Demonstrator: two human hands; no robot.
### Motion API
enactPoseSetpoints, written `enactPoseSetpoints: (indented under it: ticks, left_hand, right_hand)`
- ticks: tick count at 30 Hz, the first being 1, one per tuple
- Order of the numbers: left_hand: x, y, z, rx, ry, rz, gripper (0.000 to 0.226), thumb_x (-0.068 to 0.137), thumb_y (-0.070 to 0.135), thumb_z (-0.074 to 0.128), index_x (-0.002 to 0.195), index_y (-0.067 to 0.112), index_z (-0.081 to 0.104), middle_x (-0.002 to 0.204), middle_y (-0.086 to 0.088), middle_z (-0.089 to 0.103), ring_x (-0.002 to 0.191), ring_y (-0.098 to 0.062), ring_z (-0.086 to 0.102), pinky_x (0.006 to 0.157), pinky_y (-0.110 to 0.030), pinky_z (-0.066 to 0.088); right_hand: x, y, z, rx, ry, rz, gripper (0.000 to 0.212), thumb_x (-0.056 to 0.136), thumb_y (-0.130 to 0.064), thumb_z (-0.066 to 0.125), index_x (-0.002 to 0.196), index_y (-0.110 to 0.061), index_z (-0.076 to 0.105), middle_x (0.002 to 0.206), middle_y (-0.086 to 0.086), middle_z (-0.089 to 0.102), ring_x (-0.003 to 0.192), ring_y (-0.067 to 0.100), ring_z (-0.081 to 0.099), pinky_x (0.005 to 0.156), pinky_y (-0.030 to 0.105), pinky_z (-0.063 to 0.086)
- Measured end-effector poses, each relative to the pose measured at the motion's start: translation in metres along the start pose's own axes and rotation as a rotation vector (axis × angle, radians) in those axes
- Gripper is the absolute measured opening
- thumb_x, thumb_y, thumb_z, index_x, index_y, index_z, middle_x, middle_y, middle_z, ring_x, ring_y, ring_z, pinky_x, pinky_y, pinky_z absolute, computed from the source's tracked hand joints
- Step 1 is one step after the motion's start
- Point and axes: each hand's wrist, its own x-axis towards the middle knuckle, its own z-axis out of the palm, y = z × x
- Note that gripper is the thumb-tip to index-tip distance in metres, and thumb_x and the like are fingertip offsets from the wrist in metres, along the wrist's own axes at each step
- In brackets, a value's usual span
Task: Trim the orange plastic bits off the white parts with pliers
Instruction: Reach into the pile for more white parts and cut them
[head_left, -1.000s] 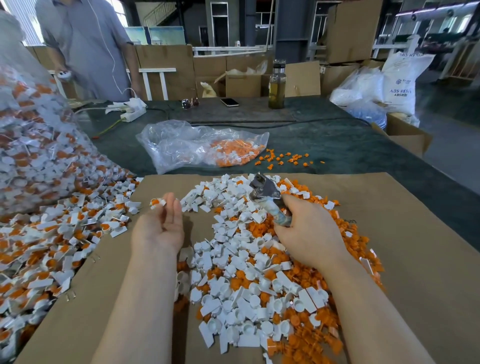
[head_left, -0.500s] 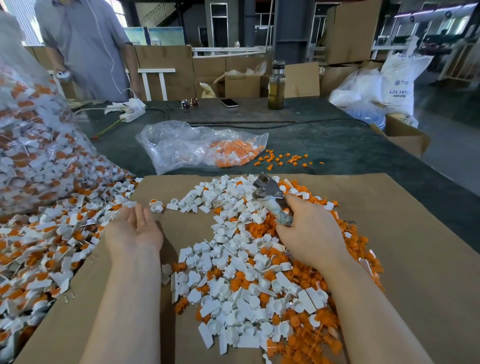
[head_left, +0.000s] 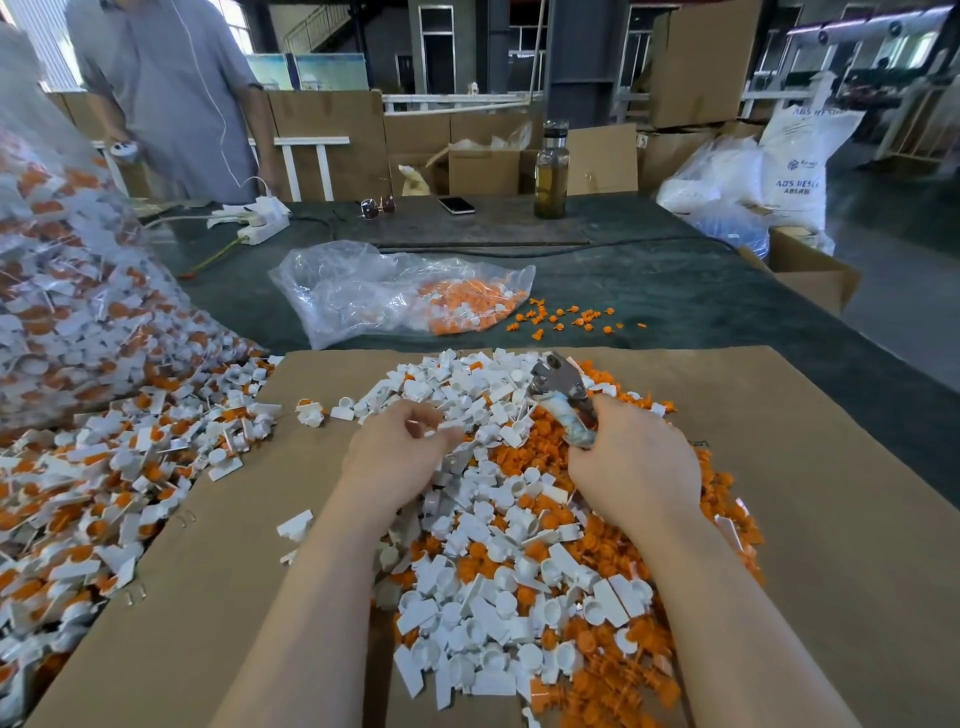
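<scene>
My right hand (head_left: 636, 470) grips the handles of the metal pliers (head_left: 558, 387), whose jaws point up and away over the heap. My left hand (head_left: 397, 449) lies on the middle of the heap with its fingers curled, pinching a small white part (head_left: 441, 427). The heap (head_left: 493, 571) is a mix of white parts and cut orange bits on a brown cardboard sheet (head_left: 810, 493). A second pile of white parts with orange pieces attached (head_left: 104, 493) spreads over the sheet's left edge.
A big clear bag of uncut parts (head_left: 62, 291) bulges at far left. Beyond the sheet lie a clear bag with orange bits (head_left: 395, 296) and loose orange bits (head_left: 561, 317). Further back stand a bottle (head_left: 550, 171), a phone (head_left: 457, 204), a power strip (head_left: 254, 218) and a person (head_left: 171, 93).
My left hand swung out left with its palm open, then came back right onto the heap and closed its fingers on a white part. The right hand with the pliers barely moved.
</scene>
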Motion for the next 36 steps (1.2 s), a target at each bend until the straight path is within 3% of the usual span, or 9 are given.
enactPoseSetpoints:
  ticks: [2, 3, 6, 9, 13, 23, 26, 30, 36]
  left_hand:
    - [0.001, -0.003, 0.003, 0.164, -0.065, 0.014, 0.041, 0.083, 0.057, 0.069, 0.114, 0.033, 0.057, 0.112, 0.006, 0.058, 0.106, -0.019, 0.06, 0.097, -0.042, 0.051]
    - [0.001, -0.003, 0.003, 0.183, -0.091, 0.023, 0.045, 0.081, 0.061, 0.07, 0.115, 0.034, 0.056, 0.116, 0.005, 0.056, 0.104, -0.018, 0.06, 0.096, -0.04, 0.05]
    - [0.0, -0.003, 0.004, 0.133, -0.135, 0.097, 0.031, 0.083, 0.055, 0.072, 0.106, 0.038, 0.06, 0.107, 0.009, 0.062, 0.083, -0.004, 0.062, 0.071, -0.026, 0.049]
    - [0.0, -0.003, 0.009, 0.099, -0.117, 0.182, 0.006, 0.088, 0.037, 0.073, 0.091, 0.036, 0.069, 0.097, 0.013, 0.067, 0.086, -0.003, 0.062, 0.07, -0.021, 0.048]
    - [0.001, -0.001, 0.012, 0.05, -0.067, 0.198, 0.01, 0.086, 0.027, 0.075, 0.081, 0.034, 0.071, 0.083, 0.016, 0.07, 0.078, -0.002, 0.064, 0.065, -0.02, 0.047]
    - [-0.002, 0.001, 0.007, -0.118, -0.07, 0.247, 0.026, 0.079, 0.015, 0.083, 0.094, 0.033, 0.072, 0.09, 0.012, 0.07, 0.076, 0.003, 0.063, 0.055, -0.003, 0.042]
    - [-0.003, 0.003, 0.006, -0.157, -0.054, 0.26, 0.023, 0.086, 0.019, 0.077, 0.101, 0.036, 0.071, 0.09, 0.012, 0.069, 0.076, -0.003, 0.067, 0.056, -0.006, 0.047]
    - [-0.006, 0.005, 0.005, -0.304, -0.065, 0.239, 0.024, 0.093, 0.018, 0.068, 0.109, 0.036, 0.069, 0.086, 0.007, 0.073, 0.07, -0.007, 0.071, 0.056, -0.016, 0.051]
    - [-0.007, 0.008, 0.007, -0.433, -0.096, 0.181, 0.023, 0.093, 0.008, 0.065, 0.101, 0.028, 0.074, 0.081, 0.008, 0.077, 0.078, -0.005, 0.074, 0.064, -0.012, 0.054]
  right_hand:
    - [0.0, 0.001, 0.003, -0.028, -0.008, 0.024, 0.021, 0.085, -0.039, 0.062, 0.096, -0.025, 0.053, 0.071, -0.012, 0.039, 0.052, 0.004, 0.034, 0.041, 0.021, 0.021]
    - [0.0, 0.001, 0.004, -0.042, -0.024, 0.026, 0.025, 0.085, -0.041, 0.063, 0.101, -0.023, 0.055, 0.077, -0.011, 0.041, 0.054, 0.006, 0.035, 0.041, 0.022, 0.021]
    - [0.0, 0.0, 0.008, -0.083, -0.097, 0.01, 0.034, 0.085, -0.046, 0.064, 0.108, -0.023, 0.057, 0.096, -0.005, 0.046, 0.06, 0.011, 0.04, 0.042, 0.023, 0.025]
    - [0.0, -0.001, 0.01, -0.07, -0.137, -0.012, 0.027, 0.085, -0.043, 0.064, 0.103, -0.024, 0.056, 0.079, -0.01, 0.04, 0.059, 0.01, 0.04, 0.043, 0.024, 0.026]
    - [0.001, -0.002, 0.01, -0.033, -0.158, -0.027, 0.02, 0.085, -0.039, 0.063, 0.098, -0.025, 0.056, 0.071, -0.013, 0.039, 0.057, 0.005, 0.039, 0.043, 0.023, 0.028]
    - [0.002, -0.002, 0.01, 0.018, -0.137, -0.036, 0.029, 0.086, -0.047, 0.062, 0.103, -0.025, 0.056, 0.081, -0.009, 0.05, 0.068, 0.012, 0.05, 0.045, 0.024, 0.033]
    - [0.004, -0.002, 0.008, 0.08, -0.095, -0.016, 0.034, 0.085, -0.051, 0.062, 0.105, -0.026, 0.05, 0.079, -0.011, 0.048, 0.068, 0.012, 0.052, 0.046, 0.024, 0.039]
    - [0.005, -0.003, 0.003, 0.195, -0.091, -0.012, 0.033, 0.084, -0.047, 0.067, 0.102, -0.03, 0.045, 0.079, -0.013, 0.046, 0.063, 0.006, 0.045, 0.045, 0.021, 0.031]
    - [0.003, -0.005, -0.003, 0.415, -0.066, -0.053, 0.034, 0.08, -0.036, 0.073, 0.095, -0.035, 0.042, 0.077, -0.021, 0.045, 0.067, 0.001, 0.046, 0.05, 0.019, 0.031]
